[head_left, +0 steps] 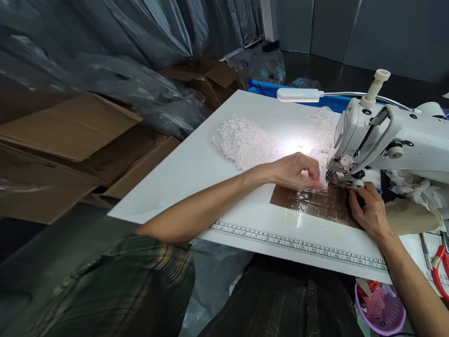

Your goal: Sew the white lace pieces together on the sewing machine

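Note:
A white sewing machine point(403, 135) stands at the right of the white table, its lamp shining on white lace point(321, 128) behind the needle area. My left hand point(296, 171) is just left of the presser foot, thumb and fingertips pinched on the edge of the lace. Right of the foot, my right hand point(368, 208) has its fingers curled close to the needle plate; what they hold, if anything, is too small to make out. Brown tape point(315, 203) covers the table in front of the machine. A heap of lace pieces point(245, 142) lies farther left.
A printed ruler point(298, 244) runs along the table's front edge. Red-handled scissors point(438, 269) lie at the right. Below is a purple basket point(386, 316) with scraps. Open cardboard boxes point(66, 126) and plastic sheeting are at the left.

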`<move>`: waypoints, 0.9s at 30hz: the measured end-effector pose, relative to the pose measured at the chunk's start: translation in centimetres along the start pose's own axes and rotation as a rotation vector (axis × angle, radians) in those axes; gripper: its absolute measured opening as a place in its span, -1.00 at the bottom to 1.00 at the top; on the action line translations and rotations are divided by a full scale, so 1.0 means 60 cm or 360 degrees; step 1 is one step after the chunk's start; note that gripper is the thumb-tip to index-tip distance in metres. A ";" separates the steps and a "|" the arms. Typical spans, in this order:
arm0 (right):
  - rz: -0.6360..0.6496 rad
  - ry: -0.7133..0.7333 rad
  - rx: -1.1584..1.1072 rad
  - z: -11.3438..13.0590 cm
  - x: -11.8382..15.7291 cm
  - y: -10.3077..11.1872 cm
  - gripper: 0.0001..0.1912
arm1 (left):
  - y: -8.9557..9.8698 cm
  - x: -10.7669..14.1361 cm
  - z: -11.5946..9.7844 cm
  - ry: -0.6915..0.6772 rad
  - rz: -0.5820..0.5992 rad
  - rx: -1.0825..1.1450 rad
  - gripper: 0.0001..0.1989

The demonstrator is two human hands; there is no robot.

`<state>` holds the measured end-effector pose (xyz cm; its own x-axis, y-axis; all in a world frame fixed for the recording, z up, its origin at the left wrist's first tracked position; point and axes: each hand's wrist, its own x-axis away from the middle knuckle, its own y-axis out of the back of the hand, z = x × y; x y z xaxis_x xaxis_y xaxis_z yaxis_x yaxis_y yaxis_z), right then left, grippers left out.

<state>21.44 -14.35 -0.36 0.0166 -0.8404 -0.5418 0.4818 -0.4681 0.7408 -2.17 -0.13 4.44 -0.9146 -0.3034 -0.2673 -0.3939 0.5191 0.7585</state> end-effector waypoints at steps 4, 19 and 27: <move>0.0077 -0.0016 -0.0088 0.014 -0.002 -0.008 -0.76 | -0.007 0.022 -0.011 -0.0189 0.0046 -0.0157 -0.72; 0.0535 0.0296 0.0127 0.029 -0.004 -0.015 -0.58 | -0.067 0.000 0.042 -0.0442 -0.0432 -0.0533 -0.77; 0.0713 0.0052 -0.0082 0.034 -0.034 0.016 -0.60 | -0.073 0.003 0.042 -0.0469 -0.0292 -0.0853 -0.79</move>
<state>20.05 -13.62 2.26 0.2605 -0.9476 -0.1851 0.4637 -0.0454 0.8848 -0.86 -0.45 -0.43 -0.8534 -0.0774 -0.5155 -0.5160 -0.0152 0.8565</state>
